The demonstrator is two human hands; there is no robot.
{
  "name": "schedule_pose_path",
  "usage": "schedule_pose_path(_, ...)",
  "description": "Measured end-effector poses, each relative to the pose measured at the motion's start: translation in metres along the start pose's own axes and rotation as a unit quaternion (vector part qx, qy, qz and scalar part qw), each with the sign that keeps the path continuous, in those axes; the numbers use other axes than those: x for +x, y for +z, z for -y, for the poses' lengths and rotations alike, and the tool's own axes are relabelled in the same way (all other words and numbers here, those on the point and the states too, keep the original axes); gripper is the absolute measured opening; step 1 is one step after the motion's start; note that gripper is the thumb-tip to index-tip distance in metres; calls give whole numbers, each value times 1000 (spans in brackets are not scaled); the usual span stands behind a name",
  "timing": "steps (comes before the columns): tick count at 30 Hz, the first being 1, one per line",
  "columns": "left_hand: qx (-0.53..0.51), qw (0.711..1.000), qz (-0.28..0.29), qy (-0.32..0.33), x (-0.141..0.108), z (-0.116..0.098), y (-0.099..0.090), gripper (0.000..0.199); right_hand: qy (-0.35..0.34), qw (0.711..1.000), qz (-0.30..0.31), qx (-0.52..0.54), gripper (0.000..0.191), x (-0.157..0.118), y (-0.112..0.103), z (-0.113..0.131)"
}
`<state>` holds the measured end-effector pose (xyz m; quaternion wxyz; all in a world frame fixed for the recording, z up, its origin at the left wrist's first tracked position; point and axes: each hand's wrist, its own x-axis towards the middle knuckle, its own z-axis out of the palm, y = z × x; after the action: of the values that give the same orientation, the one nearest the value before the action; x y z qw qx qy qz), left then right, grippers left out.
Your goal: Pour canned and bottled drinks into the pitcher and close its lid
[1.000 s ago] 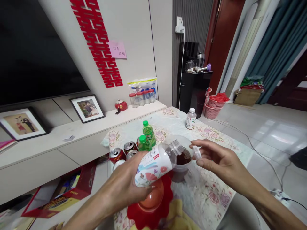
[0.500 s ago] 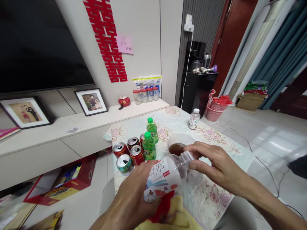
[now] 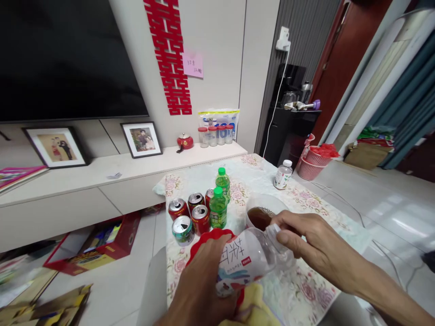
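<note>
My left hand (image 3: 207, 276) is wrapped around a clear plastic bottle (image 3: 238, 260) with a white label bearing dark characters and a blue animal picture. The bottle lies tilted, its neck toward the right. At that neck, my right hand (image 3: 306, 235) pinches the whitish cap (image 3: 272, 232) between thumb and fingers. Just beyond stands a white tub (image 3: 282, 201) with brown liquid (image 3: 260, 218) in it. Clear plastic (image 3: 287, 260) shows below the bottle neck; its shape is partly hidden. A red scalloped item (image 3: 200, 238) and yellow cloth (image 3: 256, 303) lie under my left hand and the bottle.
Left on the flowered tablecloth (image 3: 312, 280) stand several opened drink cans (image 3: 200, 219) and two green-capped bottles (image 3: 218, 210). A white-capped bottle (image 3: 283, 175) stands at the back right. Behind is a white cabinet (image 3: 142, 170) with lidded jars (image 3: 212, 136). A red box (image 3: 95, 244) sits on the floor.
The camera view has turned a little, so everything sits further right. Both hands stay on the bottle, and more of the red scalloped item shows beside my left hand.
</note>
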<state>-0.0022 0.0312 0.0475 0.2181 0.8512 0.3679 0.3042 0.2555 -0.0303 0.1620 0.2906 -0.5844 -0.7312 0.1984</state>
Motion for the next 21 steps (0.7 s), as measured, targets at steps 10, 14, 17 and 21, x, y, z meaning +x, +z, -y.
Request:
schedule_pose_path(10,-31,989,-142,-4,-14,13,21,124,-28,997,-70,-1,25,26,-23,13)
schedule_pose_path(14,5,976,-213,-36,-31,32,29,85,12,974,-222,-35,29,55,-49,11)
schedule_pose_path(17,13,981,-192,-20,-53,58,52,62,12,965,-228,-133,31,88,-52,0)
schedule_pose_path(21,81,973,-214,36,-81,83,86,57,36,963,-60,-261,25,134,-26,-25)
